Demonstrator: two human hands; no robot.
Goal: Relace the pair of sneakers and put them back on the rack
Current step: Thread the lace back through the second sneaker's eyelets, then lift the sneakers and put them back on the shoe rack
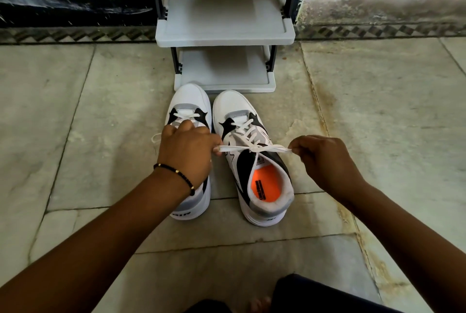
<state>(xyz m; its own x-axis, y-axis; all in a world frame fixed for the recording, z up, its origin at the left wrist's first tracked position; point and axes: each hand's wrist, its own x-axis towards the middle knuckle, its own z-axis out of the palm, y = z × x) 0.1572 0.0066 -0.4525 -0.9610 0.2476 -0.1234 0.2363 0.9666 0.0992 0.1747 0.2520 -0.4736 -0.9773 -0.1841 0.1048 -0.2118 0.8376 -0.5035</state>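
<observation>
Now | our left hand (186, 153) and right hand (325, 158) each pinch an end of the white flat lace (254, 148), taut | right white-and-black sneaker (252, 158) on stone floor (378, 110) beside its mate (189, 103), before the grey plastic rack (224, 32).

We have one view only, from a wide-angle camera worn on the head; it looks forward and steeply down over our own forearms to the floor (100, 116); the sneakers (252, 161) sit near, at frame centre; the rack (224, 35) stands just beyond them, its top cut off by the upper edge; the wide lens bends the floor lines towards the sides.
</observation>
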